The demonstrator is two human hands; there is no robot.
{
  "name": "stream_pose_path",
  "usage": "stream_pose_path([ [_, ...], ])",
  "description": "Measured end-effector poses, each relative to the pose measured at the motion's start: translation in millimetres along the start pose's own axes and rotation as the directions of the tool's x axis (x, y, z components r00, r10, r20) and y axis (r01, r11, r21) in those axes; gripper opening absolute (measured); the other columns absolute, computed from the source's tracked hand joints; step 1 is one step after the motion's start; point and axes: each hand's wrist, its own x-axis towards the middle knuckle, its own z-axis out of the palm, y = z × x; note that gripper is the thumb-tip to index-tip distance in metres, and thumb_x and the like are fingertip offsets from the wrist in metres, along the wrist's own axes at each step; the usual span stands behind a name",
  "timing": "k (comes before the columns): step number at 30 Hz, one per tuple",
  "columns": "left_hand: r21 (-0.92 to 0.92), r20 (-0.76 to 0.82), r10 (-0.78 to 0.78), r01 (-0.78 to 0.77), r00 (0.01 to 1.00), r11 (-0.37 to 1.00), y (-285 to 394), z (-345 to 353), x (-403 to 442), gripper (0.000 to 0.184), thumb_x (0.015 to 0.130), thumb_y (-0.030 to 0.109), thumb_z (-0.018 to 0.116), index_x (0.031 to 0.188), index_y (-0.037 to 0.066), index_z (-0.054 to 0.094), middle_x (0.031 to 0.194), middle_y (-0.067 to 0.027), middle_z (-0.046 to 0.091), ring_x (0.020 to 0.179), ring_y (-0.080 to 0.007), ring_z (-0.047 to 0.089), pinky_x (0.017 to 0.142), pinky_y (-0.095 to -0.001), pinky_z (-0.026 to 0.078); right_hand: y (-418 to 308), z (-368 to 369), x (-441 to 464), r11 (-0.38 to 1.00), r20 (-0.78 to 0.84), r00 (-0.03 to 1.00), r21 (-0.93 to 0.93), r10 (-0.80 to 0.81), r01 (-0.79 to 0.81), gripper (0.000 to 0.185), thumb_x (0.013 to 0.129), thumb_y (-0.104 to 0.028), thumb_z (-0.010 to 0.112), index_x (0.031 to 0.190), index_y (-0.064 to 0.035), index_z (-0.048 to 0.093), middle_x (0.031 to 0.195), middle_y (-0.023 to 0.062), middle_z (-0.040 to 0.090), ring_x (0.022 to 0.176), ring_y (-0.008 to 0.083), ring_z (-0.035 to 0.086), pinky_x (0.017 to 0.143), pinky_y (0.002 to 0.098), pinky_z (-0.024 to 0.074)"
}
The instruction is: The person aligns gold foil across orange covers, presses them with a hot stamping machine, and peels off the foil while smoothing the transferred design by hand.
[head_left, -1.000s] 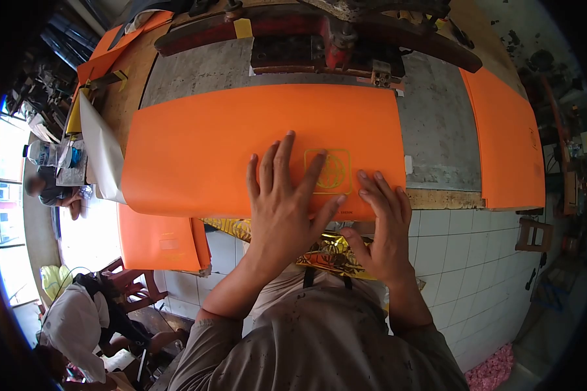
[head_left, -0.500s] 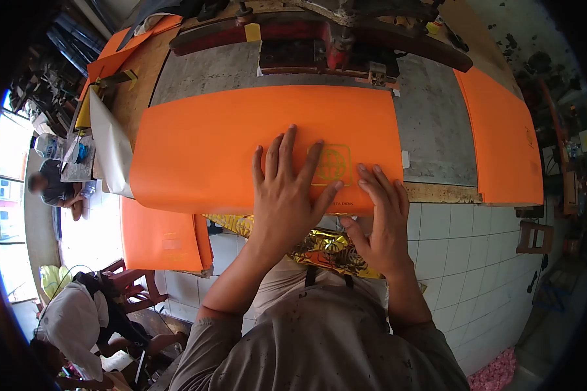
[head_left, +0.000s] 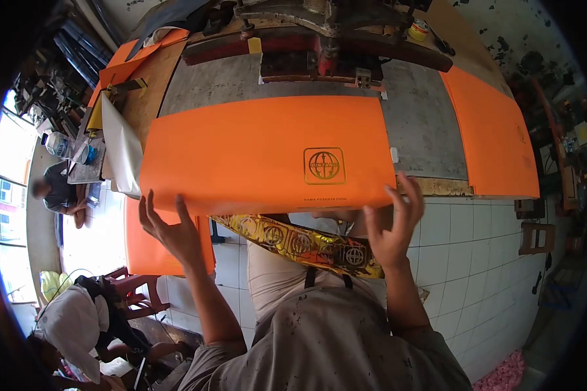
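At the far left I have a person in dark clothes (head_left: 57, 189) by the windows, and below, another in a white top (head_left: 75, 319), bent forward. Next comes a pale, curled sheet (head_left: 120, 148), then some orange sheets (head_left: 151, 244) lower down. My left hand (head_left: 171, 228) is at the near left corner of the large orange sheet (head_left: 235, 153), thumb and fingers spread apart, thumb against the near edge. That sheet lies in front of the dark red press (head_left: 329, 58), its near edge jutting past the worktop (head_left: 424, 124); a gold emblem (head_left: 324, 165) shows right of its middle. Under that edge, patterned gold foil (head_left: 300, 242) crosses the wearer's lap. My right hand (head_left: 396, 218) is at the near right corner, fingers curled; from this angle I can't tell whether it pinches the sheet. Farther right lies an orange stack (head_left: 492, 140).
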Motion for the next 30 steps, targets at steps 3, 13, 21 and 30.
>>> stream_pose_path([
  [3,-0.107,0.057,-0.125,0.130,0.991,0.986,-21,2,2,0.067,0.097,0.036,0.076,0.151,0.010,0.048,0.147,-0.0164,0.048,0.139,-0.0338,0.047,0.111,-0.0524,0.044,14,13,-43,0.975,-0.173,0.963,0.115,0.208,-0.190,0.051,0.095,-0.021,0.077,0.135,-0.0035,0.052,0.144,0.0177,0.047,0.138,0.0344,0.045,0.114,0.0472,0.0354],
  [13,-0.192,0.051,-0.135,0.142,0.990,0.971,-47,7,15,0.070,0.095,0.037,0.079,0.149,0.005,0.048,0.144,-0.0146,0.053,0.132,-0.0292,0.056,0.112,-0.0505,0.043,18,9,-53,0.406,0.338,0.747,0.674,0.573,-0.617,0.030,0.104,-0.020,0.068,0.122,0.0024,0.060,0.110,0.0066,0.069,0.103,0.0104,0.061,0.093,0.0276,0.0457],
  [21,-0.501,0.198,-0.173,0.251,0.965,0.828,-86,-18,33,0.059,0.097,0.013,0.076,0.147,-0.003,0.048,0.119,-0.0091,0.064,0.113,-0.0177,0.063,0.099,-0.0311,0.050,0,-27,-20,0.375,0.437,0.754,0.675,0.491,-0.635,0.023,0.105,-0.015,0.065,0.121,0.0025,0.064,0.104,0.0046,0.072,0.097,0.0084,0.064,0.085,0.0237,0.0491],
  [30,-0.596,0.510,-0.214,0.522,0.833,0.610,-111,-99,61,0.067,0.094,0.011,0.075,0.154,-0.002,0.046,0.121,-0.0117,0.066,0.109,-0.0171,0.065,0.095,-0.0286,0.052,-30,-58,14,0.461,0.615,0.703,0.538,0.358,-0.706,0.058,0.104,-0.008,0.063,0.156,0.0053,0.040,0.130,0.0151,0.070,0.114,0.0112,0.066,0.096,0.0270,0.0512],
])
